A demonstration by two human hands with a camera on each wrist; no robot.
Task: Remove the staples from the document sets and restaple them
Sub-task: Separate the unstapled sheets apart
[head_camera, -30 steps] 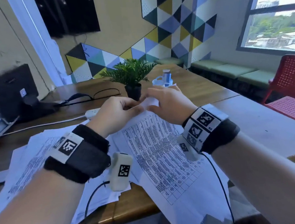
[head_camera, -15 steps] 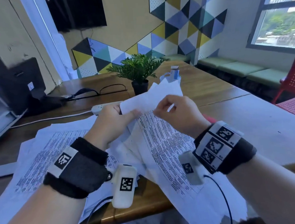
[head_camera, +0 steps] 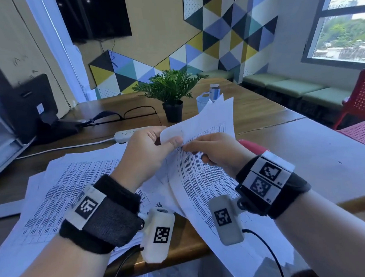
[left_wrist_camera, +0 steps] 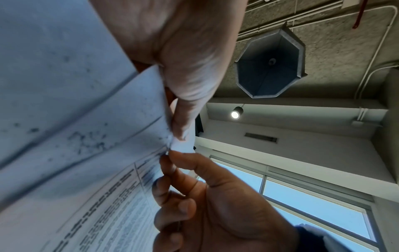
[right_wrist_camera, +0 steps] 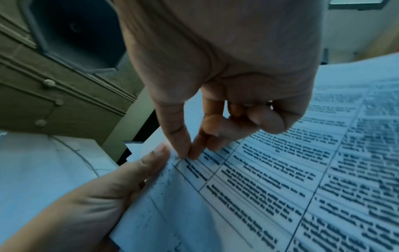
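- Head view: The left hand (head_camera: 145,154) grips the upper corner of the document set (head_camera: 202,179), thumb on top and fingers curled behind, and holds it raised above the wooden table (head_camera: 282,146). This lifts the stapled corner clear of the loose papers (head_camera: 54,185) spread below, so that the other hand can get at it.
- Head view: The right hand (head_camera: 217,151) meets the same corner with thumb and forefinger pressed together at the point where the sheets join. The top sheet is folded back and stands up behind the hands, which leaves the joint exposed.
- Head view: A red object (head_camera: 253,146), possibly a stapler, lies on the table just behind the right wrist. It is close by, judged ready for the restapling step.
- Left wrist view: The left thumb clamps the bunched corner against the fingers hidden behind the paper. The right fingertips (left_wrist_camera: 170,160) touch that corner from below. The clamp appears to steady the sheets against a pull.
- Right wrist view: The right thumb and forefinger pinch a small thin thing at the corner, judged to be the staple (right_wrist_camera: 180,158); it is too small to confirm. The remaining fingers are curled into the palm, clear of the print.
- Judgement: staple removal is in hand; restapling is not yet begun.
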